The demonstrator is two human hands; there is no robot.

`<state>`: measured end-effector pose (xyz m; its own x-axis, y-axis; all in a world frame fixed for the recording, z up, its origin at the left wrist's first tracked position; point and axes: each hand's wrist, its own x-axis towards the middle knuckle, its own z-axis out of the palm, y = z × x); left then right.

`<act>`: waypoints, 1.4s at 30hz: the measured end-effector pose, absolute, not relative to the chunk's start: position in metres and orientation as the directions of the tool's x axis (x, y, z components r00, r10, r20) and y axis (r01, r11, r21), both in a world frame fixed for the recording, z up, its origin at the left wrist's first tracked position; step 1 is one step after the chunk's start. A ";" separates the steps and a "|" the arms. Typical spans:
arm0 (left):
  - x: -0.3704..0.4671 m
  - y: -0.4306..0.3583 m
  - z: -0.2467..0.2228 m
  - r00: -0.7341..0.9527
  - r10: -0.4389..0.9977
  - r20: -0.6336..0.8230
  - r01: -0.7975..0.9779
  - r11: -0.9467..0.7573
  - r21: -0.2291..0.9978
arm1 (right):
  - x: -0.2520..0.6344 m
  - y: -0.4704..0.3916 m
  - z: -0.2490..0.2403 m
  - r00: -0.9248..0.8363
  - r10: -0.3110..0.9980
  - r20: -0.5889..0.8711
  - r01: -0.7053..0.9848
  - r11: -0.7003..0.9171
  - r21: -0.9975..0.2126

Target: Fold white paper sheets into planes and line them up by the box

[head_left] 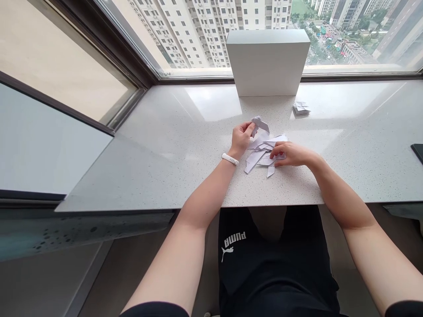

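Observation:
Several folded white paper pieces [254,159] lie in a loose, overlapping pile on the speckled white counter [185,176]. My left hand [241,137], with a white band on its wrist, pinches a folded paper piece [262,124] at the upper left of the pile. On the right side of the pile, my right hand [290,154] has its fingers curled down onto the papers. Its fingertips touch them, but whether they grip one is unclear.
A white box [268,66] stands upright at the back of the counter by the window. A small stack of folded paper [301,108] sits right of it. A dark flat object [417,152] lies at the far right edge.

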<state>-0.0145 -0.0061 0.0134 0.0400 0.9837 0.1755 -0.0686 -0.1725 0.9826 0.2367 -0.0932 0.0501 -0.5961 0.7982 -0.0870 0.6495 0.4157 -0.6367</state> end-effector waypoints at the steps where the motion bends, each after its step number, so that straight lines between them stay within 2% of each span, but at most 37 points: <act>1: -0.014 -0.006 0.013 0.043 0.983 0.180 -0.068 -0.177 0.982 | 0.236 -0.094 0.051 -0.598 0.796 -0.094 0.645 0.408 -0.647; 6: -0.015 -0.004 0.012 0.052 0.980 0.192 -0.056 -0.190 0.980 | 0.239 -0.097 0.055 -0.591 0.799 -0.108 0.600 0.346 -0.722; 11: -0.016 -0.007 0.013 0.086 0.978 0.192 -0.049 -0.189 0.981 | 0.246 -0.098 0.066 -0.590 0.807 -0.011 0.403 0.283 -0.870; 17: -0.011 -0.018 0.013 0.205 0.953 0.224 -0.021 -0.225 0.974 | 0.245 -0.089 0.056 -0.338 0.922 0.187 0.185 0.261 -0.947; 21: -0.007 -0.025 0.012 0.297 0.924 0.240 0.011 -0.254 0.967 | 0.244 -0.080 0.042 -0.142 0.940 0.310 0.220 0.335 -0.916; 25: -0.006 -0.027 0.012 0.369 0.896 0.249 0.031 -0.280 0.960 | 0.242 -0.078 0.037 -0.062 0.928 0.368 0.293 0.370 -0.882; 30: -0.007 -0.028 0.014 0.394 0.882 0.258 0.015 -0.287 0.958 | 0.239 -0.079 0.036 -0.031 0.913 0.406 0.313 0.395 -0.864; 37: -0.006 -0.029 0.017 0.383 0.895 0.229 -0.014 -0.242 0.970 | 0.239 -0.079 0.036 -0.014 0.925 0.379 0.321 0.363 -0.875; 42: -0.006 -0.029 0.019 0.326 0.922 0.208 -0.020 -0.214 0.977 | 0.242 -0.082 0.045 -0.040 0.929 0.369 0.332 0.361 -0.871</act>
